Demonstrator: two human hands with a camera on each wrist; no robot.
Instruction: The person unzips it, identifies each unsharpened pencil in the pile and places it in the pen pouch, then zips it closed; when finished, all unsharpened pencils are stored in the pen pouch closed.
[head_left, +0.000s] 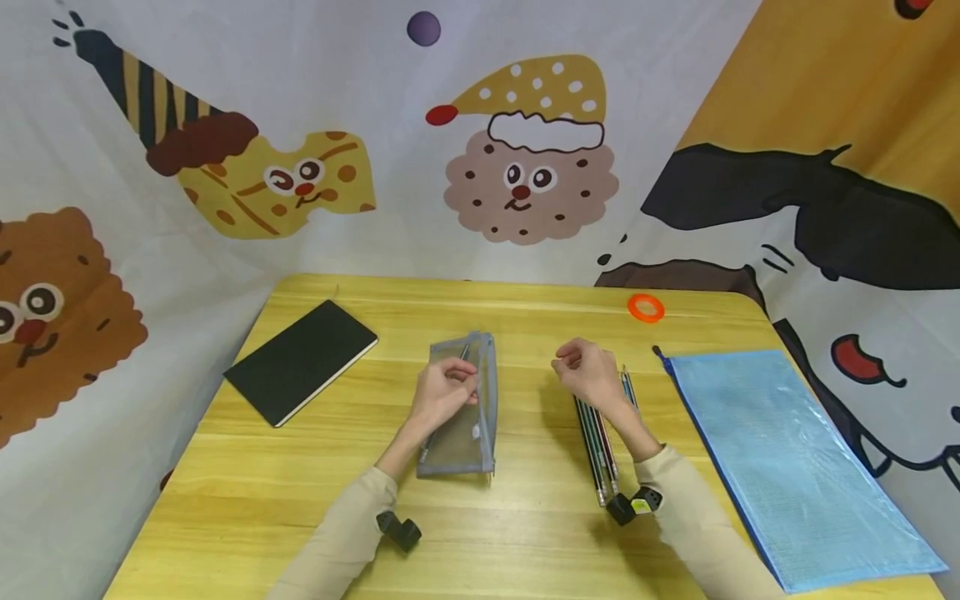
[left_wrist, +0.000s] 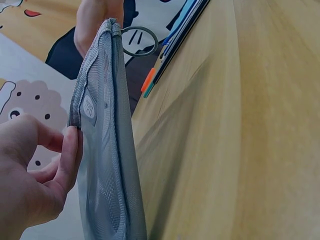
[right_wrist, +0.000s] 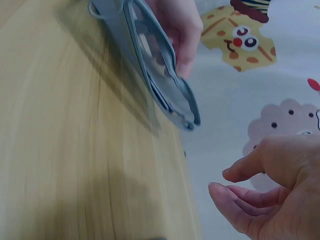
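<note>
A grey mesh zip pouch (head_left: pixel 459 442) stands out from the table on its side of the left hand (head_left: pixel 442 393), which pinches the rim of its opening. In the left wrist view, the thumb and fingers hold the edge of the pouch (left_wrist: pixel 107 150) near its small white label. The mouth of the pouch (right_wrist: pixel 187 100) gapes in the right wrist view, and a thin pencil-like item shows through the mesh. Right of the pouch, my right hand (head_left: pixel 588 373) hovers with nothing in it, thumb and forefinger apart. Beneath it lie several pencils (head_left: pixel 596 450), partly hidden by the forearm.
A black notebook (head_left: pixel 302 362) lies at the left of the wooden table (head_left: pixel 517 542). At the right is a large blue mesh zip bag (head_left: pixel 787 467). An orange ring (head_left: pixel 646 307) sits near the back edge, before a cartoon-printed cloth (head_left: pixel 405 250).
</note>
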